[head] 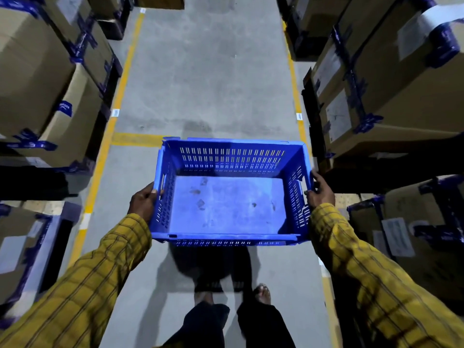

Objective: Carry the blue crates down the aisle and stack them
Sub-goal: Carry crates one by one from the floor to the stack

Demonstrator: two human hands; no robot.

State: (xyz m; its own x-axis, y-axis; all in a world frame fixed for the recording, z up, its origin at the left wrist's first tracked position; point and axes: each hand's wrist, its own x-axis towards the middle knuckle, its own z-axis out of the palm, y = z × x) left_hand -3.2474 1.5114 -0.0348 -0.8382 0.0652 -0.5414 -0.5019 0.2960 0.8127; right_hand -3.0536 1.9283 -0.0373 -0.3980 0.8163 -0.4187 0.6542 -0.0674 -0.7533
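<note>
One blue crate [227,192], empty, is being held level above the aisle floor [208,79], clear of it. The left hand [143,200] is being clamped on the crate's left rim and the right hand [320,190] on its right rim. The carry is judged best done with the crate kept level and centred. Beyond the crate's far rim, open floor is being offered. Outside each side wall, yellow floor lines [120,94] and stacked cardboard boxes [391,79] are bounding the passage closely.

The labels [337,116] on the cardboard boxes [391,96] are too blurred to read.
</note>
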